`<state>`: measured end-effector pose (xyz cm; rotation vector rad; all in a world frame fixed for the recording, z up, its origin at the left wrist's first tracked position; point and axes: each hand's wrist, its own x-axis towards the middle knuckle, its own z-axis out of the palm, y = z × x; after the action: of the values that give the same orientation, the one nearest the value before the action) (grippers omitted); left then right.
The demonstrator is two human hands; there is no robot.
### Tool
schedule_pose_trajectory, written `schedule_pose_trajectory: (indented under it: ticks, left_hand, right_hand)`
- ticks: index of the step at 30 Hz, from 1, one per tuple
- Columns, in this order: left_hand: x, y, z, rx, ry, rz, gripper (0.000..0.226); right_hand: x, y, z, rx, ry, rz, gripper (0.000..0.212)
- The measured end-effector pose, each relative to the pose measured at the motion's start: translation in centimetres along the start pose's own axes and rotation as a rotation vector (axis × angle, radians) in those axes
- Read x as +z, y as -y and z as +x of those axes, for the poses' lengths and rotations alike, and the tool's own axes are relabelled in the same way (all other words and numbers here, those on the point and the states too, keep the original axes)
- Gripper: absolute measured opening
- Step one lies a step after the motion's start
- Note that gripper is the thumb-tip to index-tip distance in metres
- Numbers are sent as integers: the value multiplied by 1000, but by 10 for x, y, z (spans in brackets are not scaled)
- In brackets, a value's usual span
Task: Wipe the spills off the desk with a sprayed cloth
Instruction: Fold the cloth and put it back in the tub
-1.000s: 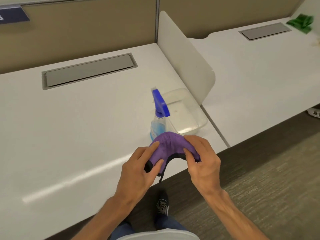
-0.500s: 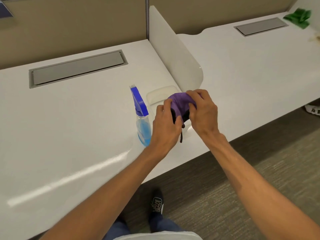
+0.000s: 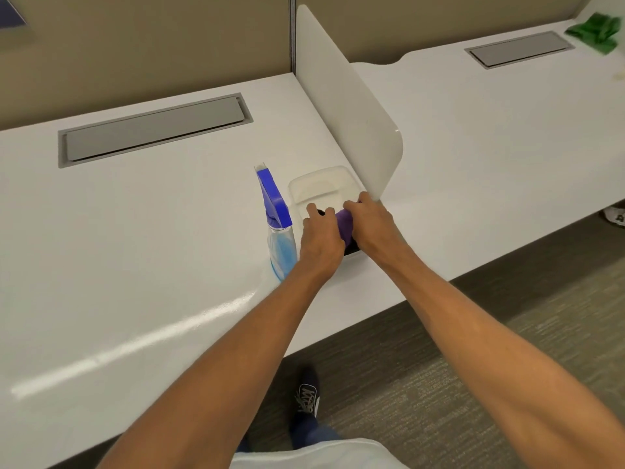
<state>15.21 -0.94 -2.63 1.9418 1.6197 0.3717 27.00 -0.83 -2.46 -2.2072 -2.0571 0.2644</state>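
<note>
A bunched purple cloth (image 3: 345, 225) with a dark edge sits between my two hands, low inside a clear plastic tub (image 3: 318, 184) on the white desk (image 3: 152, 231). My left hand (image 3: 319, 240) grips its left side and my right hand (image 3: 373, 225) grips its right side; most of the cloth is hidden by them. A spray bottle (image 3: 279, 235) with a blue trigger head and pale blue liquid stands upright just left of the tub, close to my left wrist.
A white divider panel (image 3: 348, 106) rises right behind the tub, between this desk and a second one. Grey cable hatches (image 3: 155, 128) lie at the back of both desks. A green cloth (image 3: 597, 32) lies far right. Carpet and my shoe are below the desk edge.
Both hands carried the purple cloth from in front of the desk edge forward and down into the clear tub. The spray bottle has stayed in place.
</note>
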Motion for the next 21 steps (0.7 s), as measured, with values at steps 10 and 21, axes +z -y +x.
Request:
schedule_pose_trajectory:
  ticks: [10, 21]
  left_hand:
    - [9, 1, 5, 42, 79, 285, 62]
    - [-18, 5, -78, 362, -171, 40, 54]
  right_hand:
    - [15, -7, 18, -101, -6, -363, 4]
    - [-4, 2, -40, 69, -314, 702, 49]
